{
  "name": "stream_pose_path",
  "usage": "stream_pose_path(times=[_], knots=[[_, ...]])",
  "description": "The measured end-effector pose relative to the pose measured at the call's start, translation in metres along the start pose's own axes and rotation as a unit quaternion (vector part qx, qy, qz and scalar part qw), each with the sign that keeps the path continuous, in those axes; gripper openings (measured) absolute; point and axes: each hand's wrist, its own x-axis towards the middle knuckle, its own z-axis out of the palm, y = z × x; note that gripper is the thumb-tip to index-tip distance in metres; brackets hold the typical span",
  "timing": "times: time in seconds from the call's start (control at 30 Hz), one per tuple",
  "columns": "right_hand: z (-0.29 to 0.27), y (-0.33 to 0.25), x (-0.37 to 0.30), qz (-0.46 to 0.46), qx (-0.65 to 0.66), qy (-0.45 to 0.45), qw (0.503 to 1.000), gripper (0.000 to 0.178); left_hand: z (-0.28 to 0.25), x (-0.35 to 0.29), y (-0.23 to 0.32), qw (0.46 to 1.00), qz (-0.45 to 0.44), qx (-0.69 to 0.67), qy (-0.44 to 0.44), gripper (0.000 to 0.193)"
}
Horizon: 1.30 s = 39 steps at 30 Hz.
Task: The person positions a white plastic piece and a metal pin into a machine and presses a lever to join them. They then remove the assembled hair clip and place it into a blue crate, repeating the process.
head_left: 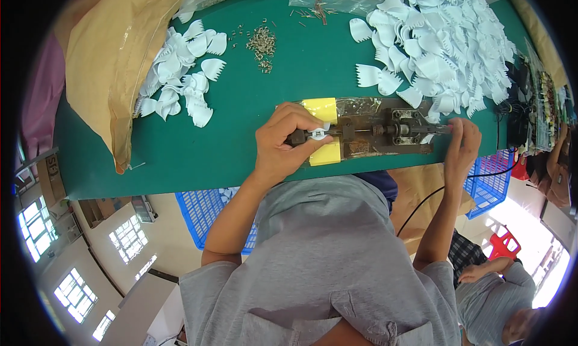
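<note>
My left hand [282, 142] is closed, thumb and fingers pinching a small white plastic piece [318, 133] against the left end of a metal hand press [367, 129]. Most of that piece is hidden by the fingers. At the press's other end, my right hand [462, 146] has its fingers closed round the tip of the lever [430, 129]. Yellow tape [321, 110] wraps the press's base near my left hand. A thin rod runs along the press toward the white piece.
Toothed white plastic claw-clip halves [436, 45] are heaped at far right; a smaller heap [180, 75] lies by a brown sack [114, 63]. Small metal springs [262, 43] and thin pins [318, 12] lie on the green table [241, 165]. Blue baskets [205, 216] stand below. Another person [497, 292] sits nearby.
</note>
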Motion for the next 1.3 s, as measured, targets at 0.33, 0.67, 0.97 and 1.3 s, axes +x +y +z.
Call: stream_pose_path(times=[0.33,0.67,0.97,1.3], knots=[[-0.040,-0.126,0.036,-0.148,0.206,0.026,0.967,0.026,0.000,-0.001,-0.006,1.000,0.004,-0.021,-0.003,0.027],[-0.029,-0.010,0.056,0.193,0.821,0.019,0.537,0.041,0.006,0.005,0.005,0.962,-0.040,-0.263,0.057,0.026],[0.000,0.029,0.062,0.251,0.761,0.027,0.597,0.035,-0.133,-0.155,0.041,0.973,-0.107,-0.101,0.179,0.041],[-0.015,-0.126,0.082,0.041,0.177,0.246,0.952,0.036,-0.147,-0.009,0.025,0.918,-0.054,0.349,0.180,0.039]])
